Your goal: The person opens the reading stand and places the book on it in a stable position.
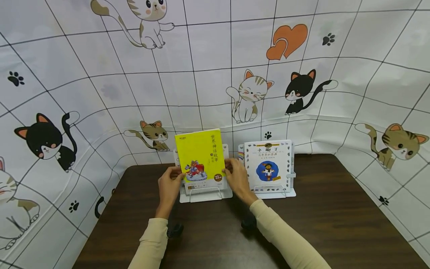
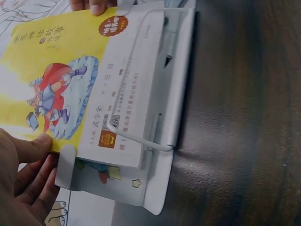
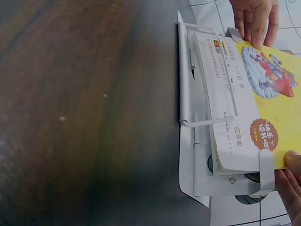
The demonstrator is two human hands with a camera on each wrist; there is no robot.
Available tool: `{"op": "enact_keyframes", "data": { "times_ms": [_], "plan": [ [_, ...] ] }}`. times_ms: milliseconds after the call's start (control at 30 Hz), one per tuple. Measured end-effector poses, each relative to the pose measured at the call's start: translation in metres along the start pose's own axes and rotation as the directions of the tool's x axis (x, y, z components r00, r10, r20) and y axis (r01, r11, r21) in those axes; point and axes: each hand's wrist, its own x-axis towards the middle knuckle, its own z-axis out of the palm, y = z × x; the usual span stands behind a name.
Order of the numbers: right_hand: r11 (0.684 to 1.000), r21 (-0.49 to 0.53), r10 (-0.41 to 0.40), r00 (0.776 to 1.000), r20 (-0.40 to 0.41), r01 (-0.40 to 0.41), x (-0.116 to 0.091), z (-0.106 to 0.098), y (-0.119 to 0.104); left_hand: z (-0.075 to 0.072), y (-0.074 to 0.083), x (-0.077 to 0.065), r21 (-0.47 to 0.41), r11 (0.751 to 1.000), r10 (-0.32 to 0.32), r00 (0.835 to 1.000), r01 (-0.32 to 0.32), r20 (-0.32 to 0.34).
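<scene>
A yellow book [image 1: 198,149] with a white lower band stands upright, slightly tilted, on a white book stand [image 1: 225,194]. At its left edge my left hand [image 1: 170,188] grips it, thumb [image 2: 35,147] on the front cover and fingers behind. My right hand [image 1: 237,177] pinches the opposite edge, its thumb [image 3: 294,161] on the cover. A bent wire holder [image 2: 129,136] crosses in front of the book's lower part. Side clips of the stand, one a grey clip [image 3: 266,169], sit at the book's edges close to the hands.
To the right, a second white stand [image 1: 268,195] holds a white book [image 1: 267,157] with a blue round picture, close to my right hand. Both stands are on a dark wooden table [image 1: 215,231]. Behind them hangs a white gridded cloth [image 1: 211,45] printed with cats.
</scene>
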Motion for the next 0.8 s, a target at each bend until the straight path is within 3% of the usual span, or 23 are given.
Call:
{"op": "enact_keyframes", "data": {
  "times_ms": [200, 433, 800],
  "plan": [
    [0.999, -0.039, -0.016, 1.000, -0.013, 0.015, -0.004, 0.005, 0.000, 0.001, -0.003, -0.002, 0.022, 0.999, 0.039, 0.999, -0.038, -0.018],
    [0.999, -0.039, -0.018, 1.000, -0.021, 0.017, -0.008, 0.006, 0.001, 0.000, -0.004, -0.004, 0.046, 0.998, 0.033, 0.999, -0.033, -0.012],
    [0.999, -0.032, 0.040, 0.999, -0.011, -0.040, -0.012, 0.007, -0.002, -0.002, -0.006, -0.008, 0.028, 0.999, 0.043, 0.999, -0.043, 0.007]
  ]
}}
